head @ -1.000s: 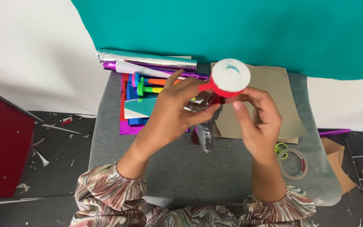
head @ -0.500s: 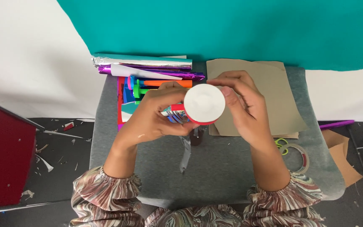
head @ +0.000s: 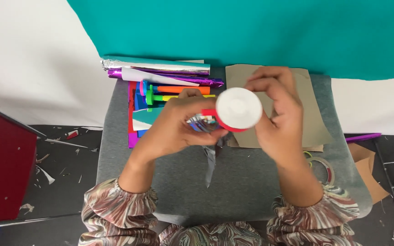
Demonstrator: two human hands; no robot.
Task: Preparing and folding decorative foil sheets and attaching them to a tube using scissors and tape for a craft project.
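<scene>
Holding a white-faced, red-rimmed tape roll (head: 238,108) above the grey counter (head: 247,182), the right hand (head: 277,120) grips its rim while the left hand (head: 178,130) pinches a crinkled silver foil strip (head: 202,124). The roll looks light and rigid, best held by its edge; the foil seems thin and tearable. Fingers hide where they join.

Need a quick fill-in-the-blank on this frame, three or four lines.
1. The right hand holds a round white lid with a ____ rim.
2. The left hand pinches a crumpled piece of shiny ____.
3. The brown card lies on a ____ cushion.
4. The tape rolls lie by the person's ____ forearm.

Missing words: red; foil; grey; right
</scene>
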